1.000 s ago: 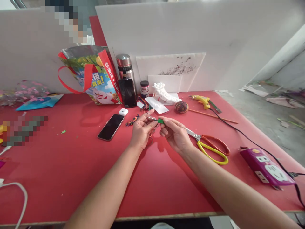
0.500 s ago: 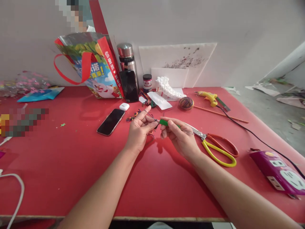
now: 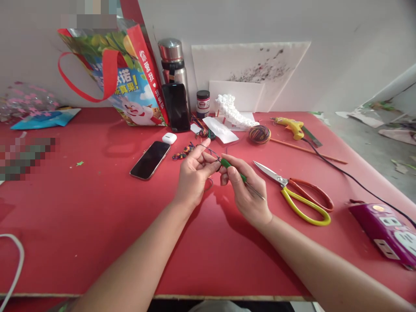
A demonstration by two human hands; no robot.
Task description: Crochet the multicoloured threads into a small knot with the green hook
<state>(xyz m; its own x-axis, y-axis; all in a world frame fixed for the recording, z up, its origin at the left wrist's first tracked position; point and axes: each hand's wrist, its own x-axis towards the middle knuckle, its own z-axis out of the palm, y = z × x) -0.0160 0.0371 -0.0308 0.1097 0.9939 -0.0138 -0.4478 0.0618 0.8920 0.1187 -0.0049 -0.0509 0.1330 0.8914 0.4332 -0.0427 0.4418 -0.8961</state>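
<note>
My right hand (image 3: 248, 188) is closed around a crochet hook (image 3: 225, 163) with a green grip, its metal end sticking out past the palm. Thumb and fingers of my left hand (image 3: 193, 180) pinch a small piece of dark yarn (image 3: 219, 168) at the hook's tip; fingers hide most of it. A strand runs over the raised left index finger. Just behind the left hand lies a multicoloured crocheted strip (image 3: 182, 154). Farther back rests a variegated yarn ball (image 3: 260, 134).
Scissors (image 3: 281, 180) lie right of my hands, near a purple power bank-like box (image 3: 385, 232). A yellow glue gun (image 3: 290, 128) with its cable is at back right. Left are a phone (image 3: 151, 160) and a white earphone case (image 3: 169, 138); behind stand a bag (image 3: 136, 97) and a steel flask (image 3: 173, 65).
The view has shifted slightly. The hook's green grip has tilted more steeply, its tip end up and left, with my right hand turned with it. Both hands stay close together.
</note>
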